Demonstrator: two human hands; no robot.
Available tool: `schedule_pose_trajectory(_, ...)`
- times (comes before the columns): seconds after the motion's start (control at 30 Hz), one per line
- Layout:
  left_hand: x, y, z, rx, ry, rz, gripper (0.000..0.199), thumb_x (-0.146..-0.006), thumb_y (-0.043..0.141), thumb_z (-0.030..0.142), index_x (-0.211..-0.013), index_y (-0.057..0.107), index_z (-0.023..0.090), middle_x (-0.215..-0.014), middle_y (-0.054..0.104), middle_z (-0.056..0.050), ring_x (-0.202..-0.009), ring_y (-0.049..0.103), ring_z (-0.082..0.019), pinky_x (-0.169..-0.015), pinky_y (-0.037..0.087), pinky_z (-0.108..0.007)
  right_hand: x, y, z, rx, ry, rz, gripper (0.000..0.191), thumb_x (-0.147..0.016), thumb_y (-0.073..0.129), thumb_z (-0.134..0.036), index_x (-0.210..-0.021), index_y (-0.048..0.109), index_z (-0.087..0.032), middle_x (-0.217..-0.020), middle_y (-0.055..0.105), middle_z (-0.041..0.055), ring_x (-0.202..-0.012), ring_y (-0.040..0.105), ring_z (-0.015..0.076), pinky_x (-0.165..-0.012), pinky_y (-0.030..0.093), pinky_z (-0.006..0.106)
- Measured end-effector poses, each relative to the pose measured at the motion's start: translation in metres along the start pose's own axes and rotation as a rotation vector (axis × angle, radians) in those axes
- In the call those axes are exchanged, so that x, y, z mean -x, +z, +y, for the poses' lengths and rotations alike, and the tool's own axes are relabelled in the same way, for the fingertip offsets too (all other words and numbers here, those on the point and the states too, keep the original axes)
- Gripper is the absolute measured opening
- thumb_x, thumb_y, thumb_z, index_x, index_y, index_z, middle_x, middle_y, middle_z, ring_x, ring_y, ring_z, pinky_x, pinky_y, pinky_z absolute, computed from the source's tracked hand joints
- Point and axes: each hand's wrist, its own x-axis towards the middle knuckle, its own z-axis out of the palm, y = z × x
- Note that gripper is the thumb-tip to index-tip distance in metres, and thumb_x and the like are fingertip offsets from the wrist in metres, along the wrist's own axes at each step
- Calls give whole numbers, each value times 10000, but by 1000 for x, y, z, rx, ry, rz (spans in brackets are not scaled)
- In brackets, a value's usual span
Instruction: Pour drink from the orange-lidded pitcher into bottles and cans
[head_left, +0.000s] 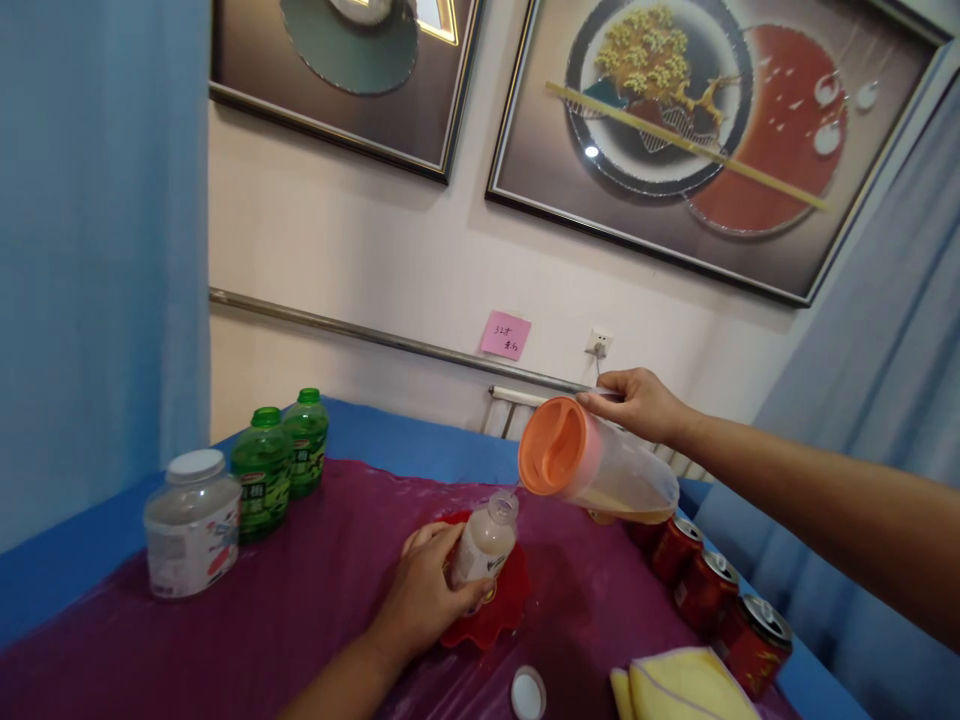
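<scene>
My left hand (429,590) is wrapped round a small clear bottle (487,545) with a pale label and an uncapped mouth. The bottle tilts slightly over a red scalloped dish (491,625). My right hand (637,405) grips a translucent pitcher (626,475) with an orange lid (553,447). The pitcher is tipped to the left, with yellowish liquid lying along its lower side. Its lid is just above the bottle's mouth, and a thin stream seems to run between them. A white cap (528,693) lies near the dish. The pitcher's handle is mostly hidden by my fingers.
On the left stand a white-lidded jar (193,525) and two green bottles (264,475). Several red cans (754,640) line the right edge, beside a folded yellow cloth (686,688). A purple sheet (322,620) covers the table; a wall rail (375,338) runs behind.
</scene>
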Motion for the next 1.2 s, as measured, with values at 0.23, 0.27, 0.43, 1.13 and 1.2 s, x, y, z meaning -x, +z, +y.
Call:
schedule_pose_trajectory(0.23, 0, 1, 0, 2, 7, 5, 616, -645, 822, 386, -1224, 665, 244, -1229, 661, -101, -1182, 560, -326, -1059, 389, -478, 1, -1, -2, -7, -1, -3, 549, -761, 605, -665, -538, 351, -233, -527, 293, -61, -520, 270, 96, -477, 199, 264)
schedule_pose_trajectory(0.27, 0, 1, 0, 2, 4, 9, 625, -641, 825, 385, -1228, 664, 242, -1231, 660, -103, -1182, 561, -328, -1057, 391, -479, 1, -1, -2, -8, 2, -6, 549, -761, 606, -665, -538, 354, -232, -524, 296, -61, -519, 270, 95, -475, 199, 263)
schedule_pose_trajectory(0.43, 0, 0, 0, -3, 5, 14, 617, -635, 827, 380, -1220, 672, 256, -1234, 666, -95, -1182, 572, -327, -1058, 400, -479, 1, -2, -4, 5, -6, -7, 549, -766, 607, -660, -534, 352, -232, -518, 293, -59, -514, 273, 96, -472, 198, 262)
schedule_pose_trajectory(1.13, 1, 0, 0, 5, 9, 20, 615, -632, 829, 375, -1214, 678, 247, -1221, 669, -98, -1166, 574, -325, -1044, 408, -469, 4, -1, -4, -16, 3, -1, 569, -760, 610, -689, -537, 368, -226, -528, 295, -59, -515, 270, 94, -466, 195, 259)
schedule_pose_trajectory(1.2, 1, 1, -1, 2, 15, 22, 616, -634, 827, 381, -1217, 676, 251, -1224, 668, -98, -1168, 574, -324, -1045, 408, -471, 4, 0, -4, -12, 3, -5, 557, -763, 614, -668, -533, 367, -226, -523, 298, -58, -512, 274, 93, -464, 197, 257)
